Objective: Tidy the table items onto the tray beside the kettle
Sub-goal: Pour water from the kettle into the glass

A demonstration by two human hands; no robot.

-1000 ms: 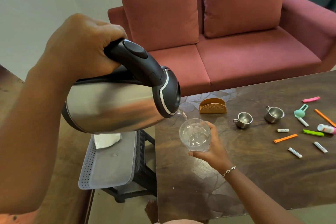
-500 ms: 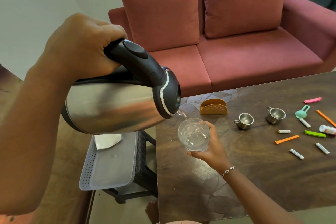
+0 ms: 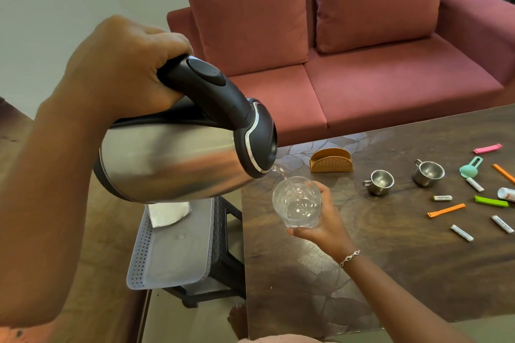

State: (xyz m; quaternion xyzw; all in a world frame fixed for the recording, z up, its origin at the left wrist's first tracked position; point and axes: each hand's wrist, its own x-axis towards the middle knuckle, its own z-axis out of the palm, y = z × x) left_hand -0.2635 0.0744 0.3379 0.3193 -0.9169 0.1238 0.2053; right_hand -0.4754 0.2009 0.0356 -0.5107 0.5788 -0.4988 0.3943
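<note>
Fingers (image 3: 170,46) of left hand (image 3: 119,64) clamp kettle (image 3: 172,159); fingers of right hand (image 3: 327,221) grip glass (image 3: 296,203).

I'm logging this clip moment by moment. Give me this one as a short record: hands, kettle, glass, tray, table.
left hand: grips the black handle of the stainless steel kettle
kettle: tilted, pouring a thin stream of water
right hand: holds the clear drinking glass under the spout
glass: catching the water above the dark wooden table
destination: white perforated plastic tray on a black stool, left of the table; a white item on it
on table: tan napkin holder, two small steel cups, coloured clips, white sachets
</note>
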